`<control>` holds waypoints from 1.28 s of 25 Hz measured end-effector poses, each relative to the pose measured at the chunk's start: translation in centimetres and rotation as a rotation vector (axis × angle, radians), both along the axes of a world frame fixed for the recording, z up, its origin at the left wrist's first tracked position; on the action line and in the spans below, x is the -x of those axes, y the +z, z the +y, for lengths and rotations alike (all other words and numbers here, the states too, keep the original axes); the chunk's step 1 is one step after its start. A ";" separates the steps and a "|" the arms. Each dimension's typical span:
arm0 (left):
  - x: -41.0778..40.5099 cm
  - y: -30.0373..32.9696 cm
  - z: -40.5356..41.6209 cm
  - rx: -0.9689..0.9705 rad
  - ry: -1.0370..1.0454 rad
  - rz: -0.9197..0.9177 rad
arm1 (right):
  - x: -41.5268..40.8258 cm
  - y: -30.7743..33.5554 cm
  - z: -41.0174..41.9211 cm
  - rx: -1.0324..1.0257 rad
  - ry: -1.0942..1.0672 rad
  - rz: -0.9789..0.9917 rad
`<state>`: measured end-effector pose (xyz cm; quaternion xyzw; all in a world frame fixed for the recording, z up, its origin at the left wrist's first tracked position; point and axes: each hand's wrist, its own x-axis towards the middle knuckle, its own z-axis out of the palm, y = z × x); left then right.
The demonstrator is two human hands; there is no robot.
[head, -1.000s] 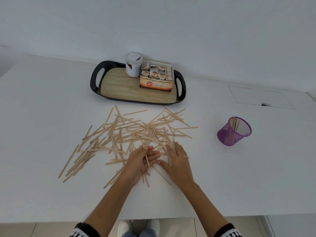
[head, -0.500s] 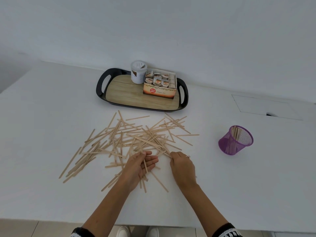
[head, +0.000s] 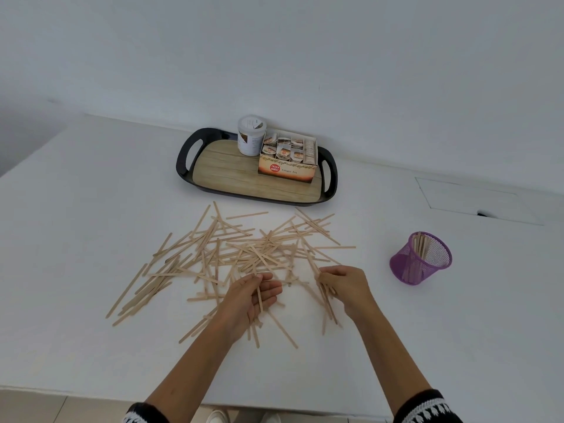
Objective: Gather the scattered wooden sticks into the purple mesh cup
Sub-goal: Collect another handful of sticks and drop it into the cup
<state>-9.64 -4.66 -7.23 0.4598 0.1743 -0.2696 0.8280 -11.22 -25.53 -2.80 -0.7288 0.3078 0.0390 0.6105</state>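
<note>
Many sticks [head: 241, 248] are lying scattered across the white table [head: 76, 209], near a tray [head: 256, 178]. Cup [head: 421, 259] is standing tilted at right, already holding several. Left hand [head: 250, 297] is pinching one stick; right hand [head: 345, 285] is gripping a bundle.

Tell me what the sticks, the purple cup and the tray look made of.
Sticks: pale, unfinished wood, thin and flat.
Purple cup: probably metal mesh, coated purple; you can see through its wall.
Tray: glossy black rim, likely plastic; its wood-plank floor may be printed.
</note>
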 end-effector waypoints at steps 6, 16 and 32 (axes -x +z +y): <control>-1.4 2.5 -3.0 0.066 -0.107 0.015 | -0.8 2.5 2.6 -0.187 0.070 -0.123; -3.0 3.9 -5.8 0.057 0.032 0.058 | -3.1 3.4 5.9 0.412 0.199 -0.245; -4.3 5.2 -6.8 -0.033 -0.040 -0.293 | -1.6 0.6 7.8 -0.863 -0.447 0.093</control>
